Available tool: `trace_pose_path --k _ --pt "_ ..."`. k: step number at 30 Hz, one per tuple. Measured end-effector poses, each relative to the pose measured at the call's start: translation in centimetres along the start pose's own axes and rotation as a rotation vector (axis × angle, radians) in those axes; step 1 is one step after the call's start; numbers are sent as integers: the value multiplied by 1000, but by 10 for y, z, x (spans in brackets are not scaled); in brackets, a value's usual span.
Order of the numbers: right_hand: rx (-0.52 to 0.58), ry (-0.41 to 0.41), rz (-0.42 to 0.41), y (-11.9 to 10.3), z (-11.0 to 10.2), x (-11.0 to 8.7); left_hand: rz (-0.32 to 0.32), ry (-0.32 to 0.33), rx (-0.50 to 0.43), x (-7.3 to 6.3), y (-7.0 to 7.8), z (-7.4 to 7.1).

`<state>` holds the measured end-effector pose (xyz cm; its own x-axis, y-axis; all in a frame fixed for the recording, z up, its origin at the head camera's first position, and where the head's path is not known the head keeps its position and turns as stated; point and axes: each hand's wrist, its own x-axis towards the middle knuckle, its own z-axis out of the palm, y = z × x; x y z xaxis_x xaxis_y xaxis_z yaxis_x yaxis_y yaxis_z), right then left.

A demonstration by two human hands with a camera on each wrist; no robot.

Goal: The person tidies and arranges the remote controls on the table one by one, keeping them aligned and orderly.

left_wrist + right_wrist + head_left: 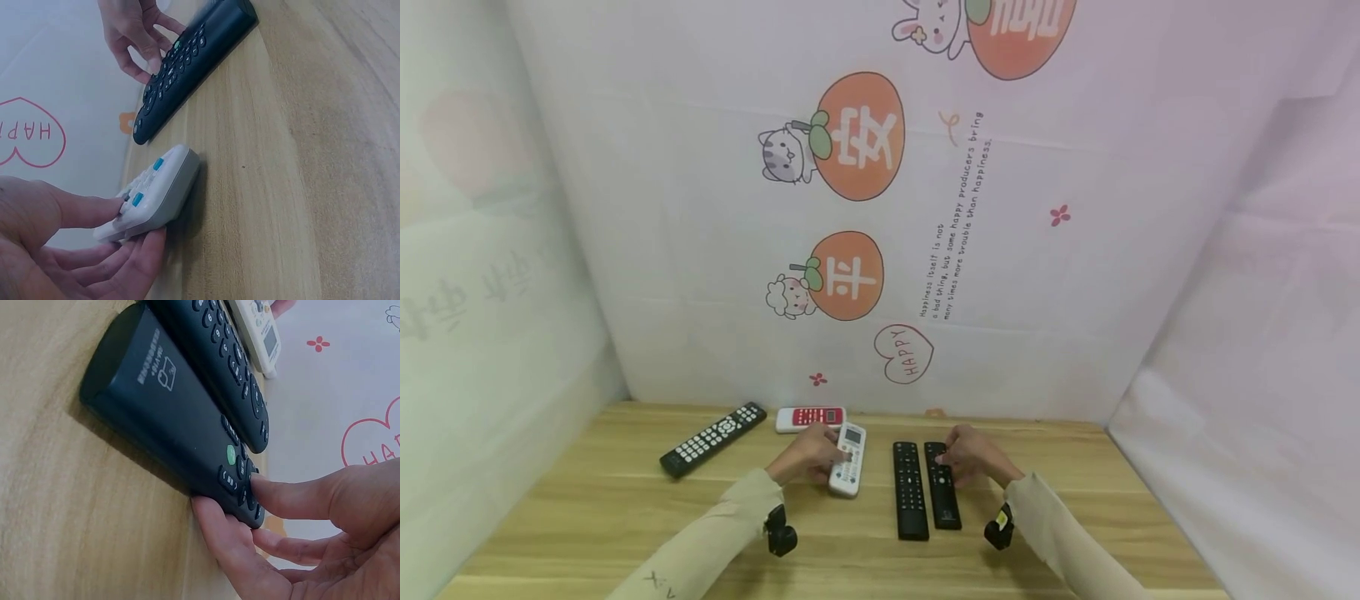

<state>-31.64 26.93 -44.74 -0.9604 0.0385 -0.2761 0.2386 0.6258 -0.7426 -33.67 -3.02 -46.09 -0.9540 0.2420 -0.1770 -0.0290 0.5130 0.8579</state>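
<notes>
We see the table (850, 562), near edge cut off; beside the long black remote (911, 493), the right grip (972, 455) pinches a shorter remote (946, 502), partly covering it; left of both, the left grip (812, 451) holds a white remote (851, 479), thumb (84, 211) hiding part. Tiny print (149, 361) eludes us.

At the lower centre of the frame, the left hand (811, 451) is holding a white remote (848, 479), its thumb pressing on the button face. Just right of there, the right hand (973, 455) is gripping the upper part of a black remote (945, 503); a longer black remote (912, 493) is lying close along its left side. Toward the lower left, a white-buttoned dark remote (711, 442) is slanting across the wooden table (580, 508), while a red-faced remote (803, 417) is lying behind the left hand. A printed white backdrop (692, 208) is filling the upper centre.
</notes>
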Motion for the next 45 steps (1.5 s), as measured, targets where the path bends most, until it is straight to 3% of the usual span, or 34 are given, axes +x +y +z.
trace_pose_path --k 12,25,35,45 --pt "-16 4 -16 0 0 -1 -40 4 -22 -1 3 -4" --pt "29 -11 -11 1 1 0 -17 -39 -31 -4 5 1" --pt "10 -16 -7 0 -1 -1 17 -86 -74 -15 11 7" --pt "-5 -12 -18 -2 1 -4 62 -129 -51 -17 9 21"
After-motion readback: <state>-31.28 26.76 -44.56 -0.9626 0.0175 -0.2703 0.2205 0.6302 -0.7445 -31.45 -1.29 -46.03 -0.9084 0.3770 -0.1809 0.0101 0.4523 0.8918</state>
